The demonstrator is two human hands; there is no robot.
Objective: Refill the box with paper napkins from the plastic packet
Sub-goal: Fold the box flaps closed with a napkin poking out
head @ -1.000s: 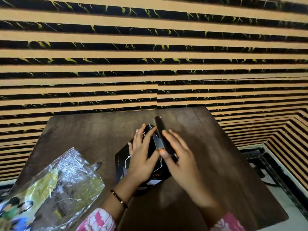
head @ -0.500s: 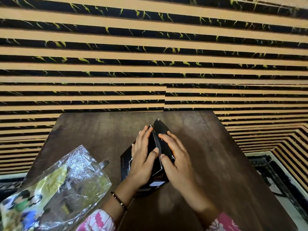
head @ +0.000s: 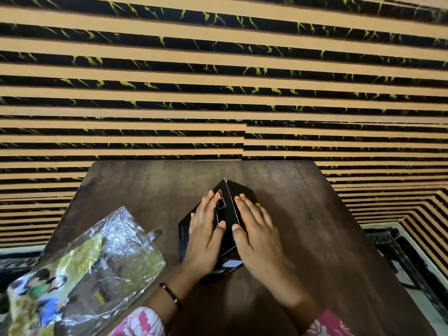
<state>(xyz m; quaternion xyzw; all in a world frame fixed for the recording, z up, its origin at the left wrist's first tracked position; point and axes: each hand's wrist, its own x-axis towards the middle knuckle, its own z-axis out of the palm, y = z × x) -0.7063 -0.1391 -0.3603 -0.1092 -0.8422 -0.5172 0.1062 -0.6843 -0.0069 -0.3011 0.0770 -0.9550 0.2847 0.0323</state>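
A black box (head: 184, 235) with thin white line markings stands on the dark wooden table (head: 303, 202), turned corner-on toward me. My left hand (head: 206, 236) lies flat on its left top flap. My right hand (head: 257, 235) lies flat on the right flap. The two flaps meet in a ridge between my thumbs, and the box's inside is hidden. The crumpled clear plastic packet (head: 97, 267), printed in green, yellow and blue, lies at the table's near left corner, apart from both hands. No napkins are visible.
A wall of tan and black marbled stripes (head: 218, 93) rises right behind the table's far edge. The floor with a dark bordered pattern (head: 412, 258) shows past the table's right edge. Pink-and-white sleeves cover my forearms at the bottom.
The raised right flap has come down under my right hand to meet the left flap. Both hands have flattened onto the box top. The view shifted slightly.
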